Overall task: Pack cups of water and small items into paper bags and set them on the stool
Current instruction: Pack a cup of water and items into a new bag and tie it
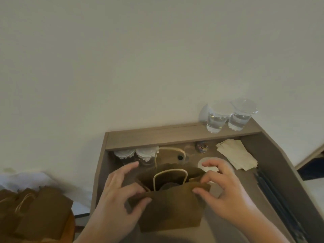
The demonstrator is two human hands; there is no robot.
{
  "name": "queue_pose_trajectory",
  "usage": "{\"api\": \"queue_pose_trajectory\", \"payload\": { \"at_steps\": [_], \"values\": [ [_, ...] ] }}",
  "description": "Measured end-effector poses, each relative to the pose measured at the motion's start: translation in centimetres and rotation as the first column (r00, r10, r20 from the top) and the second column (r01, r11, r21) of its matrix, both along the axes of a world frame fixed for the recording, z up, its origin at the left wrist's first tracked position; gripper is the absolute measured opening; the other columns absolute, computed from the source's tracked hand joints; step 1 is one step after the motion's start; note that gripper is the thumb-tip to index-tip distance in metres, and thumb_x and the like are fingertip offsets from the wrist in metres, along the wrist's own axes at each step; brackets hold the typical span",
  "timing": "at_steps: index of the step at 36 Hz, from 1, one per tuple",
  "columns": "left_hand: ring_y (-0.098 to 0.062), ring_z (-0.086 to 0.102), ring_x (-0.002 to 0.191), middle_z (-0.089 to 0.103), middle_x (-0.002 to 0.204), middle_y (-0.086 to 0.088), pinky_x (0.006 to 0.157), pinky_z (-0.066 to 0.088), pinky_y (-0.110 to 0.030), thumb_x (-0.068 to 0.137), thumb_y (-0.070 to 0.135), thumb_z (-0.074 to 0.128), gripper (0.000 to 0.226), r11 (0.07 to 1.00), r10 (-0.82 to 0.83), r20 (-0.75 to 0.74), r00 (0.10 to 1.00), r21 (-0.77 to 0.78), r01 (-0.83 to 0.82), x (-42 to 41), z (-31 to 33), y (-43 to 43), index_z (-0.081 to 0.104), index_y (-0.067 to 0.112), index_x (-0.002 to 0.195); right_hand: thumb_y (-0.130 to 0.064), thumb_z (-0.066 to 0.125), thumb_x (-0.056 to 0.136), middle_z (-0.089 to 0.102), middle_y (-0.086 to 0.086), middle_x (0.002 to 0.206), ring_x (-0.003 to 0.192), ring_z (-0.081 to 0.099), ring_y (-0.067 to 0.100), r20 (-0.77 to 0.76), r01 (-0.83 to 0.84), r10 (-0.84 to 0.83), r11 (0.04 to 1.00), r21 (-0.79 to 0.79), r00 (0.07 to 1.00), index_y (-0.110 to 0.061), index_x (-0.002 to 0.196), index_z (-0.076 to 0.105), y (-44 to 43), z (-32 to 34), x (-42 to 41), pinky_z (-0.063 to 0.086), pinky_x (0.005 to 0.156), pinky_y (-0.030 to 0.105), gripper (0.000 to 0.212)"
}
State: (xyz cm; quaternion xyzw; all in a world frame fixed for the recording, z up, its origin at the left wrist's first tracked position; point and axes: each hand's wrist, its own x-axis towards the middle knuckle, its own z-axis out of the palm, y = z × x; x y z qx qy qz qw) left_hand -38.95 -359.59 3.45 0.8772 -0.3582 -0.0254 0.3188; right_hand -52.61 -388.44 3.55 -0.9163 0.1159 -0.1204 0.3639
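The open paper bag (168,209) stands on a grey-brown wooden top (249,174). The left hand (119,195) and right hand (226,192) pinch its near rim. Behind it are lidded cups (136,154) and napkins (236,156). Farther back, cups of water (216,120) stand on a ledge (157,137) against a white wall (140,67). Brown bags (38,214) lie to its left.

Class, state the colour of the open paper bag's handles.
The handles are pale cream, on the brown paper bag; head view.

A brown paper bag (168,213) stands open on the desk (273,160). The left hand (121,195) pinches its left rim. The right hand (226,192) pinches its right rim. Behind the bag, to the right, stand two cups of water (216,118). Napkins (236,156) lie right of the bag. More bags (35,213) lie far to its left.
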Motion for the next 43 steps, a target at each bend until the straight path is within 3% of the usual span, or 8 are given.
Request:
{"api": "queue_pose_trajectory", "payload": {
  "at_steps": [5, 11, 15, 18, 21, 29, 35, 43],
  "values": [
    [0.008, 0.061, 0.114, 0.063, 0.122, 0.035, 0.097, 0.059, -0.033, 0.082, 0.027, 0.085, 0.037, 0.993, 0.046, -0.220, 0.974, -0.092, -0.068, -0.3, 0.7, -0.6, 0.052, 0.041, 0.090, -0.015, 0.083, 0.087, 0.070, -0.026, 0.114, 0.112, 0.068, 0.001, -0.024, 0.006, -0.001, 0.978, 0.210, 1.000, -0.048, 0.085, 0.052, 0.1, 0.3, 0.7, 0.058, 0.101, 0.035, 0.045],
    [0.002, 0.067, 0.098, 0.067, 0.101, 0.026, 0.094, 0.051, -0.012, 0.084, 0.015, 0.085, 0.072, 0.992, 0.079, -0.202, 0.976, -0.083, -0.098, -0.5, 0.9, -1.2, 0.043, 0.049, 0.131, -0.031, 0.084, 0.087, 0.071, -0.021, 0.113, 0.112, 0.066, 0.001, -0.128, -0.151, 0.175, 0.971, 0.184, 0.976, -0.058, 0.154, 0.026, -0.4, 1.5, 2.1, 0.045, 0.103, 0.019, 0.093],
    [0.003, 0.058, 0.111, 0.057, 0.114, 0.030, 0.094, 0.053, -0.018, 0.087, 0.036, 0.082, 0.042, 0.999, -0.039, -0.229, 0.973, 0.005, 0.041, 0.0, 2.0, -1.9, 0.060, 0.052, 0.118, -0.047, 0.082, 0.086, 0.063, -0.030, 0.119, 0.118, 0.055, -0.007, -0.220, -0.343, 0.345, 0.938, 0.046, 0.912, -0.063, 0.117, 0.063, -0.6, 3.4, 3.9, 0.043, 0.101, 0.019, 0.040],
    [0.004, 0.056, 0.109, 0.052, 0.117, 0.031, 0.091, 0.052, -0.017, 0.084, 0.054, 0.080, 0.029, 0.992, -0.069, -0.212, 0.975, 0.089, 0.089, 0.4, 2.6, -2.9, 0.064, 0.047, 0.108, -0.050, 0.077, 0.090, 0.065, -0.029, 0.100, 0.102, 0.057, -0.009, -0.258, -0.399, 0.361, 0.910, -0.115, 0.896, -0.067, 0.090, 0.062, -0.3, 4.2, 5.0, 0.040, 0.082, 0.010, 0.023],
    [0.001, 0.061, 0.098, 0.060, 0.105, 0.026, 0.087, 0.054, -0.024, 0.088, 0.055, 0.074, 0.016, 0.989, -0.064, -0.112, 0.992, 0.127, 0.078, 1.1, 2.6, -3.6, 0.072, 0.042, 0.096, -0.049, 0.070, 0.097, 0.065, -0.025, 0.091, 0.092, 0.058, -0.007, -0.301, -0.387, 0.318, 0.897, -0.211, 0.899, -0.055, 0.099, 0.074, -0.2, 5.0, 5.4, 0.039, 0.067, 0.004, 0.007],
    [0.001, 0.058, 0.088, 0.059, 0.089, 0.023, 0.079, 0.049, -0.020, 0.095, 0.054, 0.066, 0.017, 0.978, -0.074, -0.073, 0.995, 0.189, 0.087, 0.5, 2.7, -3.6, 0.060, 0.045, 0.082, -0.049, 0.064, 0.100, 0.059, -0.021, 0.074, 0.070, 0.052, -0.012, -0.301, -0.350, 0.265, 0.895, -0.278, 0.916, -0.043, 0.103, 0.077, 0.2, 4.5, 5.0, 0.037, 0.067, 0.002, 0.015],
    [0.005, 0.057, 0.091, 0.061, 0.093, 0.023, 0.085, 0.050, -0.019, 0.089, 0.069, 0.060, 0.029, 0.970, -0.067, -0.069, 0.995, 0.230, 0.081, 0.5, 3.6, -4.9, 0.065, 0.042, 0.099, -0.049, 0.065, 0.096, 0.062, -0.018, 0.074, 0.068, 0.052, -0.005, -0.282, -0.360, 0.285, 0.894, -0.267, 0.916, -0.036, 0.094, 0.074, 0.4, 4.0, 5.6, 0.038, 0.068, 0.013, 0.016],
    [0.009, 0.060, 0.095, 0.063, 0.097, 0.027, 0.085, 0.049, -0.016, 0.078, 0.088, 0.044, 0.047, 0.975, -0.117, -0.024, 0.993, 0.188, 0.120, 1.9, 2.4, -5.2, 0.064, 0.050, 0.098, -0.063, 0.064, 0.095, 0.064, -0.024, 0.088, 0.092, 0.057, -0.002, -0.217, -0.351, 0.331, 0.934, -0.060, 0.918, -0.054, 0.095, 0.072, -1.2, 3.5, 4.7, 0.046, 0.080, 0.017, 0.012]
  ]
}}
